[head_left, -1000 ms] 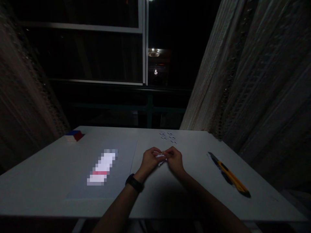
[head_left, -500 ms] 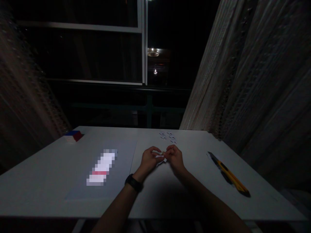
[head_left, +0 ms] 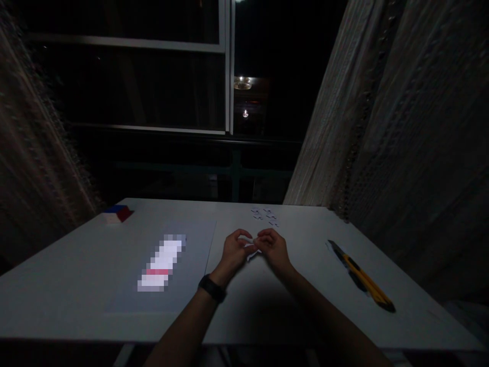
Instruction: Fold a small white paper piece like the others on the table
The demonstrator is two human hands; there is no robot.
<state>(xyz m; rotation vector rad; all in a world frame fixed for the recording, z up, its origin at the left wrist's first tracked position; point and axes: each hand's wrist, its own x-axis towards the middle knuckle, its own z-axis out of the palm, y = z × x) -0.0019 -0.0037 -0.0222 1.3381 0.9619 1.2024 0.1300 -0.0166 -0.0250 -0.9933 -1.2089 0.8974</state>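
Note:
My left hand [head_left: 234,252] and my right hand [head_left: 274,248] meet over the middle of the white table [head_left: 76,275], fingertips pinched together. Between them they hold a small white paper piece [head_left: 252,250], partly hidden by the fingers. A black watch [head_left: 211,288] is on my left wrist. Several tiny paper pieces [head_left: 265,216] lie on the table just beyond my hands.
A yellow and black utility knife [head_left: 362,282] lies at the right of the table. A grey cutting mat [head_left: 168,270] with a blurred item lies to the left of my hands. A colourful cube [head_left: 117,213] sits at the far left corner. Curtains hang on both sides of a dark window.
My hands stay pinched on the small paper piece, with only slight finger movement. Everything else on the table is where it was.

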